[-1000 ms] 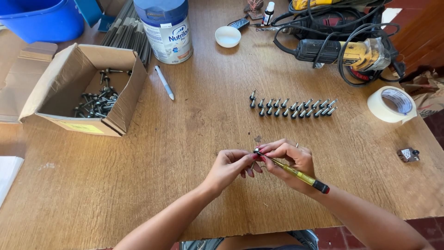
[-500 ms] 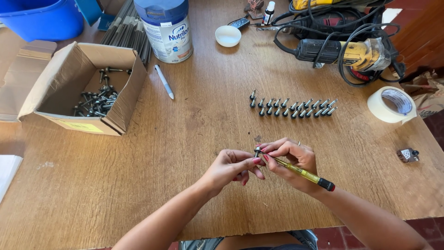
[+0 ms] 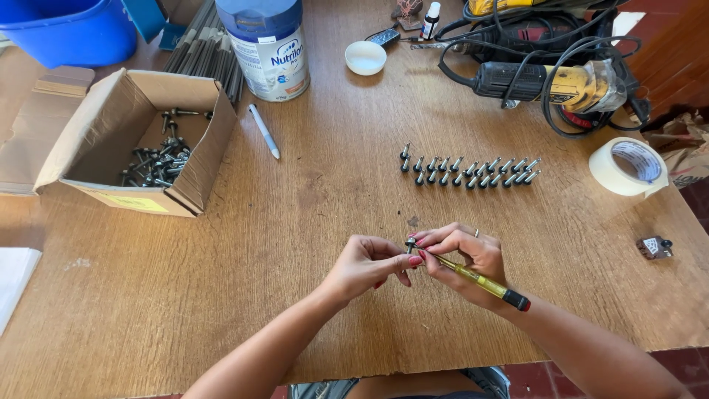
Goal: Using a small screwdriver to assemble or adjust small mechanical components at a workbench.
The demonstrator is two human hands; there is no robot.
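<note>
The right hand is closed around a yellow screwdriver, its dark end jutting past the wrist. At the tool's tip sits a small screw — pinched between the fingertips of the left hand, just above the wooden worktop, between both hands.

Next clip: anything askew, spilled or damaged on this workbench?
Nothing really stands out. The screws lie in a tidy row, the rest stay inside the cardboard box, and both hands, left hand and right hand, meet over one small screw. The power tool's cords are tangled, nothing more.
</note>
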